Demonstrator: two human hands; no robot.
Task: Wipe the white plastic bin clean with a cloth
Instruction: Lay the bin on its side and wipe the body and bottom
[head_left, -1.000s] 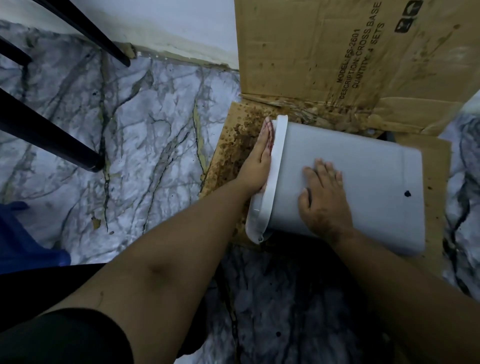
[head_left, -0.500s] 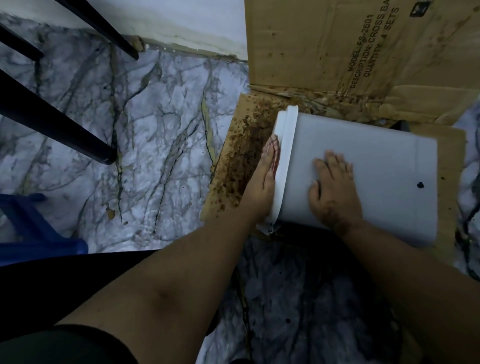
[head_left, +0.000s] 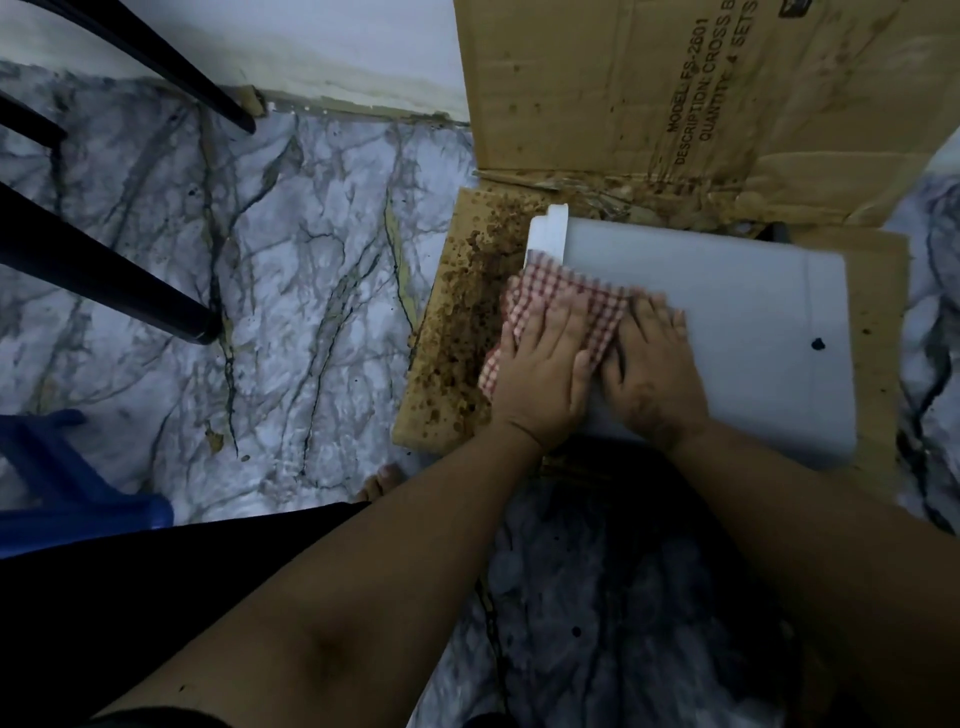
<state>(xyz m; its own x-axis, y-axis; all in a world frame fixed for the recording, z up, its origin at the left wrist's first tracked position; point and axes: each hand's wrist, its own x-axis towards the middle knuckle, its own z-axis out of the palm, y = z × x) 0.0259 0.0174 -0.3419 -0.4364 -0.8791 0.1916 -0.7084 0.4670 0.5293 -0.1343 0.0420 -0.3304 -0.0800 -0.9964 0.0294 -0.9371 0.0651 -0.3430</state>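
The white plastic bin (head_left: 737, 312) lies on its side on stained cardboard, its rim to the left and a dark spot near its base end. A red-and-white checked cloth (head_left: 566, 296) is spread over the rim and the upper side. My left hand (head_left: 540, 379) presses flat on the cloth, fingers together. My right hand (head_left: 652, 374) lies flat on the bin's side just right of the cloth, touching its edge. The bin's inside is hidden.
A flattened cardboard sheet (head_left: 457, 343) spotted with brown stains lies under the bin; a cardboard box (head_left: 649, 104) stands behind it against the wall. Black chair legs (head_left: 119, 280) and a blue plastic stool (head_left: 62, 499) are to the left on the marble floor.
My left hand has come from the bin's rim up onto its side, and the checked cloth is now spread out under it. The right hand has stayed flat on the bin.
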